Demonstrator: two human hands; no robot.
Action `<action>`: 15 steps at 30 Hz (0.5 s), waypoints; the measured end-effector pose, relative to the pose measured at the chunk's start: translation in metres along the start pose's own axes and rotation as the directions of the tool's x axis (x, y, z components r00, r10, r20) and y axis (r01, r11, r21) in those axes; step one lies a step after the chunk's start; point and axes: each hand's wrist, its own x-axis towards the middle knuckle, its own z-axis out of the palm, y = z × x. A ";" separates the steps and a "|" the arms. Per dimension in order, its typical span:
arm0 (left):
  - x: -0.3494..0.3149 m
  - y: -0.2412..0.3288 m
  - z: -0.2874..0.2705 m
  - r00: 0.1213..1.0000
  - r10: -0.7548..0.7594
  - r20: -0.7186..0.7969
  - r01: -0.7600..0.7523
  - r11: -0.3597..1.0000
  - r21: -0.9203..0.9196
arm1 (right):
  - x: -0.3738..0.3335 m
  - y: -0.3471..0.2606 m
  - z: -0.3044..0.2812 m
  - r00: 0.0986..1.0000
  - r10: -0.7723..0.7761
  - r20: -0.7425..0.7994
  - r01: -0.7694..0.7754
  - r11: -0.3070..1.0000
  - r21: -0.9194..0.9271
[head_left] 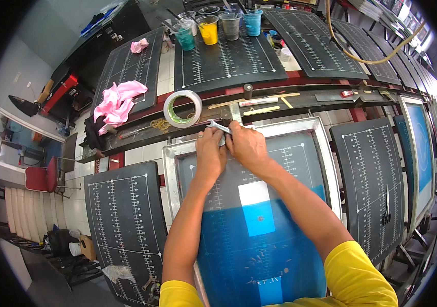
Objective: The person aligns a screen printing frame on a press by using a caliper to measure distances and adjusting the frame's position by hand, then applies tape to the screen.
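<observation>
A metal wrench [219, 126] lies across the far edge of a silver screen-printing frame [326, 163]. My right hand [248, 147] is closed with its fingers on the wrench's right end. Beside it my left hand [210, 155] has its fingers curled at the same edge, just below the wrench's open jaw; what they grip is hidden. Blue coating [228, 245] covers the nearer part of the frame's mesh. A white rectangle [253, 190] shows at the mesh's middle. Left of the wrench, a roll of tape [198, 107] stands on the dark rail.
On the far board are cups of yellow ink [208, 31], blue ink [252, 23] and other colours. Pink cloth [118, 100] drapes over the left board. Scissors [386, 210] lie on the right board [351, 179]. A yellowish hose [372, 62] hangs at upper right.
</observation>
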 end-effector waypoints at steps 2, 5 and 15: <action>-0.001 0.001 -0.001 1.000 -0.022 0.009 0.022 1.000 -0.009 | 0.002 -0.004 -0.003 0.997 0.065 0.036 -0.065 0.998 -0.004; -0.001 0.002 -0.003 0.999 -0.035 0.018 0.036 0.999 -0.007 | 0.002 -0.007 -0.008 0.999 0.017 0.029 -0.017 1.000 -0.001; -0.001 0.000 -0.001 0.999 -0.041 0.010 0.041 0.999 -0.012 | 0.000 -0.003 -0.004 1.000 -0.019 0.002 0.019 1.000 0.007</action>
